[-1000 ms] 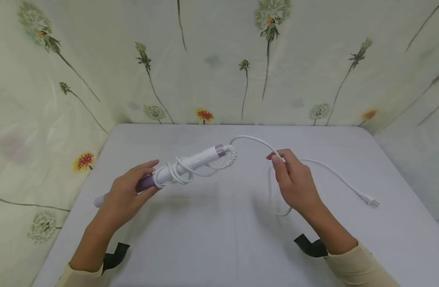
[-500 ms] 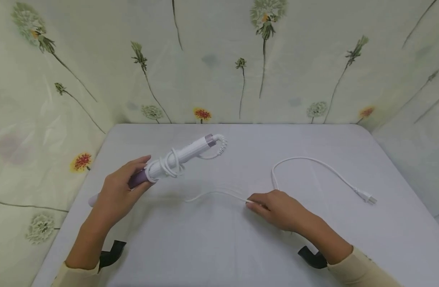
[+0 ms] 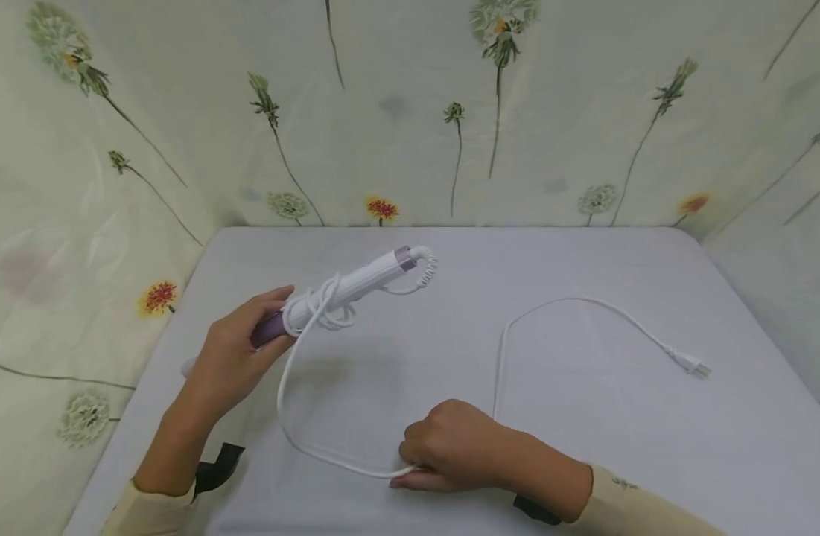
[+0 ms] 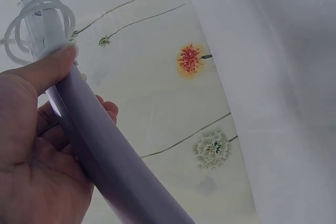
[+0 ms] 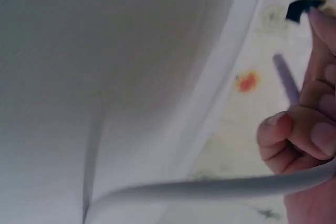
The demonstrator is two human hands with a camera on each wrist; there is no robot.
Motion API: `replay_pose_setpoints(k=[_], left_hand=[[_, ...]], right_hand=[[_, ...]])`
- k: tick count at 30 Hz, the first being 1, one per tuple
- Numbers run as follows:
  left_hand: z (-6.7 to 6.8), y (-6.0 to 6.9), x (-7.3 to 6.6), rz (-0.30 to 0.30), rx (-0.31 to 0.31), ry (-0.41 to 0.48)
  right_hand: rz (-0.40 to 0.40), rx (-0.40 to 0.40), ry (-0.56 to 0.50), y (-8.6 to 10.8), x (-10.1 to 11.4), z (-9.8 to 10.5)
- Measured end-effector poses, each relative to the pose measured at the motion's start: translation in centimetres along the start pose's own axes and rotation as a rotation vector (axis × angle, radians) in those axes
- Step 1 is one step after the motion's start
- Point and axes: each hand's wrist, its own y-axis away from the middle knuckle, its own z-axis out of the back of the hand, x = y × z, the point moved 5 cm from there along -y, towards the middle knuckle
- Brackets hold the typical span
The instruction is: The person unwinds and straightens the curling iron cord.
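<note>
A curling iron [image 3: 369,281] with a white handle and purple barrel [image 4: 121,156] slants above the table. My left hand [image 3: 229,361] grips it around the barrel, thumb near where the handle begins. White cord [image 3: 279,402] is wound around the handle, and one strand hangs from the windings in a wide curve to my right hand [image 3: 450,450]. That hand pinches the cord low over the front of the table. In the right wrist view the cord [image 5: 210,187] runs out of the curled fingers. Beyond the right hand, the cord continues to a two-prong plug [image 3: 691,363].
A white-covered table [image 3: 570,447] lies beneath both hands. Behind and to the left hangs a pale sheet [image 3: 396,149] printed with dandelions. Black curved pieces [image 3: 218,469] sit at the wrists.
My right hand has swung down and toward me, pulling the cord strand around to the near side of the iron. The left hand still holds the iron in roughly the same place.
</note>
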Motion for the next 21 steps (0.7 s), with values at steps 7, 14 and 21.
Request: replay_pose_setpoints(k=[7,14,21], left_hand=[[-0.6,0.1,0.7,-0.042,0.023,-0.031],[-1.7,0.7,0.8,-0.024,0.088,-0.001],[-2.5,1.3,0.3,-0.038,0.166,-0.024]], right_hand=[[0.202,-0.234,0.162,-1.8,2.2,3.7],[0.096,-0.569,0.193,-1.5,0.7,9.2],[-0.317,-0.685,0.167,0.2,-4.0,12.0]])
